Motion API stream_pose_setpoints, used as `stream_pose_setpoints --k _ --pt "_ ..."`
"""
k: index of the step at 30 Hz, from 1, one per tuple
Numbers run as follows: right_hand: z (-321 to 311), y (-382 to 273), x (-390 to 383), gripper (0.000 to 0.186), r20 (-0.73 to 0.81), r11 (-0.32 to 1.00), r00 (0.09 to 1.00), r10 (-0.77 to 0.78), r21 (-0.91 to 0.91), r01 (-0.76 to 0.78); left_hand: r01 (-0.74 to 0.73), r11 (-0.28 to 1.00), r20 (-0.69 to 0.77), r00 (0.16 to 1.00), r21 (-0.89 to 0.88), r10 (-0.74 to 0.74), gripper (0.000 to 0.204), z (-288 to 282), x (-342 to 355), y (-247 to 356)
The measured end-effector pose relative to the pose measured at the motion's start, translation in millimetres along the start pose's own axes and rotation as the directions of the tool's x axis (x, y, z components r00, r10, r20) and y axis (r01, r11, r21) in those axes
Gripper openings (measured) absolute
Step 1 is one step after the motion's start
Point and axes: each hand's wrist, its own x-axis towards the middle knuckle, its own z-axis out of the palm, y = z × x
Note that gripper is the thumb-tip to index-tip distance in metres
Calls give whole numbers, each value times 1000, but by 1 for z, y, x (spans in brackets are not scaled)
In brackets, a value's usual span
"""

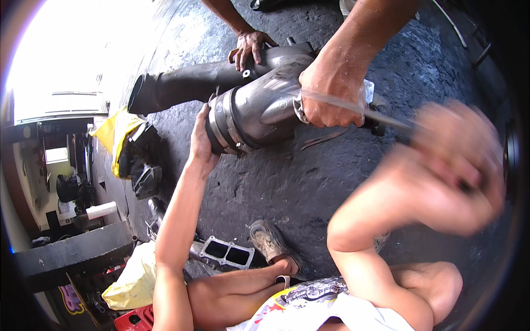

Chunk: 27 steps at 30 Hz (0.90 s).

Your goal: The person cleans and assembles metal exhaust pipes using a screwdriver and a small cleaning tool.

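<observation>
A dark, forked metal pipe [270,110] lies on the floor in front of me. My left hand [201,140] wraps the rim of its near branch, beside the metal band clamps [223,121]. At the right, my right hand [458,154] is smeared by motion, closed on the dark handle of a long thin tool [386,119]. The blurred shaft points left over the pipe; its exact kind is unclear. Another person's hand [331,99] grips something pale and crumpled against the pipe, and that person's other hand [249,48] presses on the far branch.
A flat metal flange with two rectangular openings [227,252] lies near my shoe [268,240]. Yellow and black bags [130,146] lie left of the pipe. A pale yellow sack [132,278] and a red case [134,320] are at lower left. A thin strip [324,139] lies on the dark floor.
</observation>
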Motion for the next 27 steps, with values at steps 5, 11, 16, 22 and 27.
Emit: stream_pose_setpoints --k 5,11,16,22,27 --pt "34 86 -29 20 -126 957 991 49 -278 -83 10 1000 -11 1000 16 -10 52 -11 0 1" --pt "38 74 -34 23 -51 68 884 -464 -997 -22 66 998 -31 997 7 -66 53 -17 2 -6" --pt "49 79 -19 23 -36 933 998 47 -355 -56 -11 1000 -25 1000 5 11 54 -24 3 -7" --pt "42 90 -38 23 -64 935 995 75 -341 -93 2 1000 -24 1000 7 -2 56 -8 1 -1" --pt "45 52 -14 23 -60 961 998 8 -277 -24 -7 1000 -30 1000 21 8 58 -20 1 -2"
